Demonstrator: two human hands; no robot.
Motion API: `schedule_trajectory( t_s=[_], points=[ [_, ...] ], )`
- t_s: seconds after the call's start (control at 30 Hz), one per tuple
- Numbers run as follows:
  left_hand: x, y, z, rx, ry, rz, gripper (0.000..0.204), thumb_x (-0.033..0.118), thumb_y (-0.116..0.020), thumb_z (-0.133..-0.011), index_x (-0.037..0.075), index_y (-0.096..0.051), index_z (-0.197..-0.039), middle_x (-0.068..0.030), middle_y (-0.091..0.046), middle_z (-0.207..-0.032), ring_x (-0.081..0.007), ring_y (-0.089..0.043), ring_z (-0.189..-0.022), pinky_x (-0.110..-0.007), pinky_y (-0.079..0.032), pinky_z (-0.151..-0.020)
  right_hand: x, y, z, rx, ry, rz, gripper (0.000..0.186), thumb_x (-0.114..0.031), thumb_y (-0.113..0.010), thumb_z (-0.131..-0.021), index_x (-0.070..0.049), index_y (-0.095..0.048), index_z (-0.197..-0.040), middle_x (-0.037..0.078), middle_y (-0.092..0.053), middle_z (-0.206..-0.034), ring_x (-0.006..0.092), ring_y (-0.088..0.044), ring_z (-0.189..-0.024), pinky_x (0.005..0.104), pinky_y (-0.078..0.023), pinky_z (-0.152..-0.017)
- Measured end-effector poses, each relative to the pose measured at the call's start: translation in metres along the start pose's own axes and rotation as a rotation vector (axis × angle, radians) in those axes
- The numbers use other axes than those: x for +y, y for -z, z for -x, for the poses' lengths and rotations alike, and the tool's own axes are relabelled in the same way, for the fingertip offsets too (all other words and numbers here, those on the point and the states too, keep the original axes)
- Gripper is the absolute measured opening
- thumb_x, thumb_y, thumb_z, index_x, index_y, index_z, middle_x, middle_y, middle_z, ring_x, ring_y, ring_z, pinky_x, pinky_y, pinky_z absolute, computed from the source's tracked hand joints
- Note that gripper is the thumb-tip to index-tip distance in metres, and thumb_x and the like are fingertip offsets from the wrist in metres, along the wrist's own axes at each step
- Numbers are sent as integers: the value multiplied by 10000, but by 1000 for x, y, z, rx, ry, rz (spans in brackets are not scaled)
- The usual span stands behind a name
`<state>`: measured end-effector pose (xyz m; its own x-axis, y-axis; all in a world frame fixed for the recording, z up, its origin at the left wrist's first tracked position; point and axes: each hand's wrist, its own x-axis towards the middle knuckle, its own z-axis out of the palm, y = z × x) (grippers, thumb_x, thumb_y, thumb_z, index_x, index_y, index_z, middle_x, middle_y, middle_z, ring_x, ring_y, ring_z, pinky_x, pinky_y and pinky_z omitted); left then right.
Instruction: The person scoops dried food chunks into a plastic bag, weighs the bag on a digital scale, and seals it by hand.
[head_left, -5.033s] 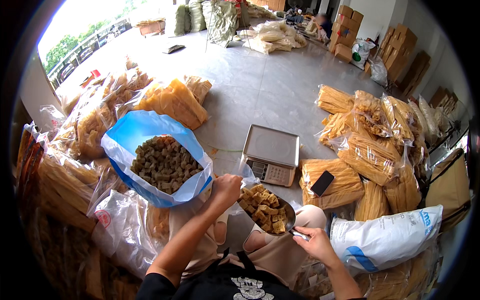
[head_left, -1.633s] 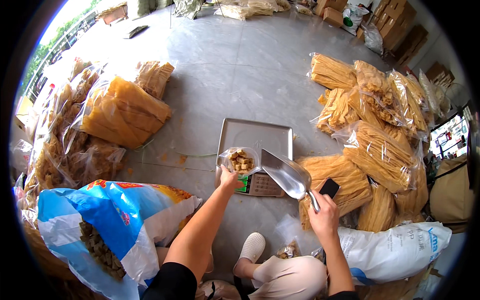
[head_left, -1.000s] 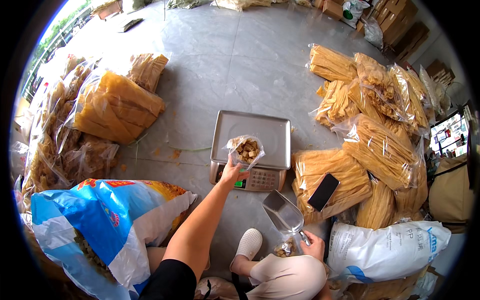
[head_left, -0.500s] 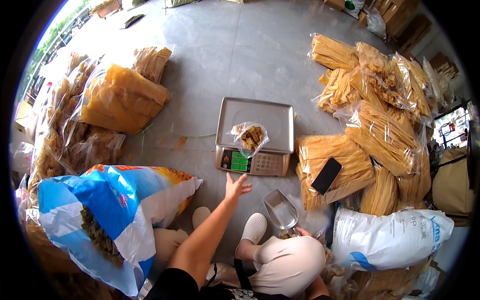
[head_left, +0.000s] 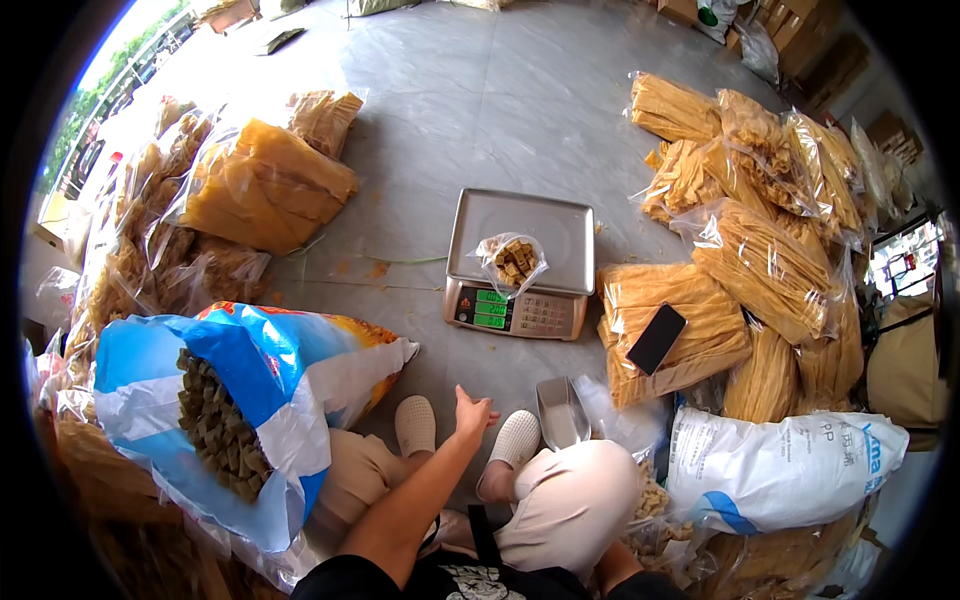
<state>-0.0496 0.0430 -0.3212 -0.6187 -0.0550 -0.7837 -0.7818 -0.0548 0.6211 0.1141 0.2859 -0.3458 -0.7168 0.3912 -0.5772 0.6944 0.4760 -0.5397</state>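
A silver weighing scale (head_left: 530, 225) with green displays stands on the floor, holding a clear bag of brown cubes (head_left: 515, 262). My left hand (head_left: 475, 410) hangs in the air below it, fingers apart with nothing in them. My right forearm (head_left: 615, 568) runs behind my bent knee, hiding that hand. A metal scoop (head_left: 563, 415) lies beside my right knee, next to clear plastic bags. An open blue-and-white sack (head_left: 240, 355) at my left holds darker cubes (head_left: 220, 430).
Bagged yellow dried sticks (head_left: 760, 280) are piled at the right, with a black phone (head_left: 655, 338) on them and a white sack (head_left: 780, 470) below. More bagged dried sheets (head_left: 265, 185) lie at the left. Cardboard boxes (head_left: 805, 30) stand at the back right.
My left hand has released the bag onto the scale and drawn back toward me. The scoop, earlier in my right hand, now lies down, and that hand has gone behind my knee.
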Motion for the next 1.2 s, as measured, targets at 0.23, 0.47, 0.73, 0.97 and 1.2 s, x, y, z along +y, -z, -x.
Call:
schedule_trajectory(
  t_s=[0.23, 0.47, 0.73, 0.97, 1.2],
  points=[
    [50, -7, 2, -24, -92, 110, 850, -17, -476, -843, 151, 98, -1447, -193, -570, -1107, -236, -657, -711, -289, -518, -521, -80, 28, -31, -49, 54, 554, 304, -181, -663, -730, 15, -636, -962, 173, -665, -842, 345, -643, -819, 427, -507, -746],
    [88, -21, 4, -44, -238, 203, 857, -44, -464, -850, 138, 133, -1438, -168, -558, -1126, -222, -656, -726, -275, -525, -539, -249, 74, -140, 107, 913, 490, 188, -74, -557, -777, -19, -606, -950, 159, -305, -1425, 342, -393, -1240, 439, -421, -949],
    [98, -11, 19, 23, -182, 180, 822, -63, -442, -838, 106, 87, -1444, -150, -567, -1101, -182, -638, -713, -289, -533, -566, -294, 35, -209, -13, 832, 365, 356, 1, -497, -779, 32, -552, -1129, 185, -361, -1382, 339, -370, -1266, 372, -367, -1031],
    [96, 0, 8, 177, -351, -33, 871, -58, -500, -811, 237, -10, -1468, -134, -457, -1251, -159, -574, -827, -301, -531, -614, -325, 80, -120, 36, 1108, 179, 227, -11, -511, -814, 56, -566, -1024, 161, -568, -1105, 338, -553, -1015, 378, -444, -896],
    [109, -10, 27, 69, -544, 46, 891, -24, -579, -802, 213, -41, -1471, -112, -318, -1404, -185, -525, -1004, -314, -531, -680, -328, 160, 4, -2, 1185, 141, 167, -16, -533, -827, 70, -568, -966, 160, -593, -1030, 327, -588, -912, 352, -473, -804]
  ],
)
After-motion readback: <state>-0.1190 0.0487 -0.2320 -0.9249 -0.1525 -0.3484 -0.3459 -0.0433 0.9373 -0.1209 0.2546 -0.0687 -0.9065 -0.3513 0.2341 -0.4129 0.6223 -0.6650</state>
